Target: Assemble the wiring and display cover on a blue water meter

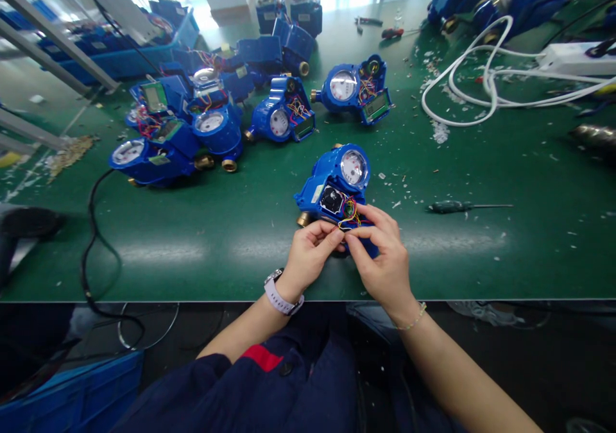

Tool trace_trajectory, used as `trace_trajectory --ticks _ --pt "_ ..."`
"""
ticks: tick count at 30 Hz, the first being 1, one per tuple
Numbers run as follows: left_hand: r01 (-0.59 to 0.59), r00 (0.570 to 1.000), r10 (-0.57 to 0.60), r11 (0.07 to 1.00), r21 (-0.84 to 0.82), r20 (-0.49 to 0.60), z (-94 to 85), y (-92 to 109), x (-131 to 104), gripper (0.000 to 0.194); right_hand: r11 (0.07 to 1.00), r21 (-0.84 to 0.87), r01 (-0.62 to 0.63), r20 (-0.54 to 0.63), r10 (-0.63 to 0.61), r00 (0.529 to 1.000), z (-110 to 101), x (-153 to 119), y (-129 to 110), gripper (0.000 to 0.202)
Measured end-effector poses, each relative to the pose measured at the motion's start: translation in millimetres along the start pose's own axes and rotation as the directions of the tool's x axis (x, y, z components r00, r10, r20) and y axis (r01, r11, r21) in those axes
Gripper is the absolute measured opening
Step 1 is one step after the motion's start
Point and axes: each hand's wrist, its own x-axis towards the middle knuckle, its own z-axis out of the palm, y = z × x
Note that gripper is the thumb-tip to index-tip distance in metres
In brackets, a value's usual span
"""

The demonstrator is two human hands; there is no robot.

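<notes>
A blue water meter [332,170] with a round dial lies on the green table in front of me, its housing open. Inside it show a black round part [332,199] and thin colored wires [350,210]. My left hand [312,253] is at the lower edge of the housing, thumb and forefinger closed on the wires. From the other side my right hand [382,250] pinches the same wires, its fingertips close to the left thumb. The fingers cover the wire ends and part of the housing.
More blue meters [279,115] stand at the back and left of the green table [250,208]. A screwdriver [452,207] lies to the right. Behind it are a white cable [452,86] and a power strip [572,58]. A black cable [86,247] hangs over the left front edge.
</notes>
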Motion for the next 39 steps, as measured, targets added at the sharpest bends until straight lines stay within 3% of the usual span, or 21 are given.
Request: trace_trajectory --ticks 6,12,19,23,30,39 --pt "0.018 1.000 -0.018 1.000 -0.024 0.012 1.4 4 1 0.034 0.999 -0.008 -0.040 -0.010 0.040 0.999 -4 -7 6 0.004" --pt "0.028 1.000 -0.027 0.998 -0.061 0.017 1.5 3 1 0.033 0.997 -0.058 0.056 -0.028 -0.057 0.998 -6 -11 2 0.006" --pt "0.017 1.000 -0.017 0.999 -0.042 0.012 1.1 0 1 0.032 0.997 -0.062 0.035 0.008 -0.034 0.999 -1 -2 3 0.006" --pt "0.032 0.999 -0.031 0.997 -0.070 0.010 1.3 2 2 0.036 0.999 -0.036 0.024 -0.037 -0.025 0.999 -4 -7 5 0.008" --pt "0.062 0.998 -0.062 0.992 -0.106 0.004 1.7 3 3 0.037 0.990 -0.097 0.107 -0.035 -0.111 0.993 -8 -15 6 0.008" --pt "0.078 0.997 -0.079 0.991 -0.105 -0.002 0.2 2 4 0.036 0.988 -0.116 0.103 -0.012 -0.105 0.994 -5 -15 10 0.010"
